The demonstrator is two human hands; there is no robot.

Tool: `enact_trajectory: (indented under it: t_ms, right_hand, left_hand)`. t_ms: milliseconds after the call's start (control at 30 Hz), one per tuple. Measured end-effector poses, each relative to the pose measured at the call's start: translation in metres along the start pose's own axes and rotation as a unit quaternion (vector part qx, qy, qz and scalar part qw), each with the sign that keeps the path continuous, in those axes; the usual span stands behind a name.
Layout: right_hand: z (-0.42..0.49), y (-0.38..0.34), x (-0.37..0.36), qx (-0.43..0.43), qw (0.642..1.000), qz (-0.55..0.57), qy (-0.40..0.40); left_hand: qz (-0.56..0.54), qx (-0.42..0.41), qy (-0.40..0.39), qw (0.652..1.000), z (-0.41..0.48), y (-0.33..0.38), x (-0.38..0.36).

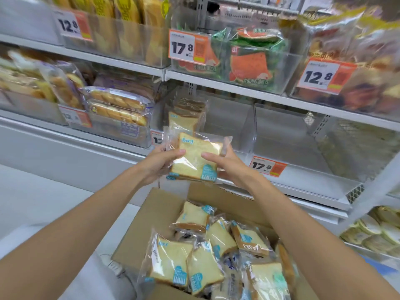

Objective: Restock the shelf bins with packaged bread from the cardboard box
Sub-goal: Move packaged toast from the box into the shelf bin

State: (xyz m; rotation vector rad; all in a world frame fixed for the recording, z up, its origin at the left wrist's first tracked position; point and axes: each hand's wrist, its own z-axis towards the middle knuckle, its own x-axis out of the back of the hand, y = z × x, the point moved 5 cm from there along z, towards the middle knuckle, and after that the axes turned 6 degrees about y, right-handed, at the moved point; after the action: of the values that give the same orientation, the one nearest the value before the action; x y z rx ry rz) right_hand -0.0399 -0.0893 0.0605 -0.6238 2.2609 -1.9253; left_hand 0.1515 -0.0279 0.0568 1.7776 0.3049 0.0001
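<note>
Both hands hold one clear packet of sliced toast bread [195,161] with blue print, raised in front of the lower shelf. My left hand [159,164] grips its left edge and my right hand [230,164] its right edge. Just behind it, another packet of the same bread [184,120] stands upright in a clear shelf bin [227,118]. Below my arms the open cardboard box [160,215] holds several more such packets [203,254].
A second clear bin [287,135] to the right holds nothing. Bins of buns [118,111] sit to the left, watermelon-print bread [249,61] and other loaves above. Price tags [267,167] hang on the white shelf edges. A white shoe [112,265] shows by the box.
</note>
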Motion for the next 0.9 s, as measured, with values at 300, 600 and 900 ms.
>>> enact_trajectory:
  t_ms: [300,600,900]
  right_hand:
    - [0.095,-0.092,-0.001,0.115,0.980,0.103,0.123]
    - [0.164,-0.039,-0.029,0.085,0.984,-0.103,0.120]
    - [0.175,-0.049,-0.050,0.202,0.922,-0.313,0.107]
  left_hand:
    - [0.217,-0.216,0.102,0.947,0.100,0.120,0.028]
    - [0.558,-0.380,0.277,0.684,0.135,0.072,0.081]
    - [0.515,-0.428,0.264,0.694,0.140,0.057,0.090]
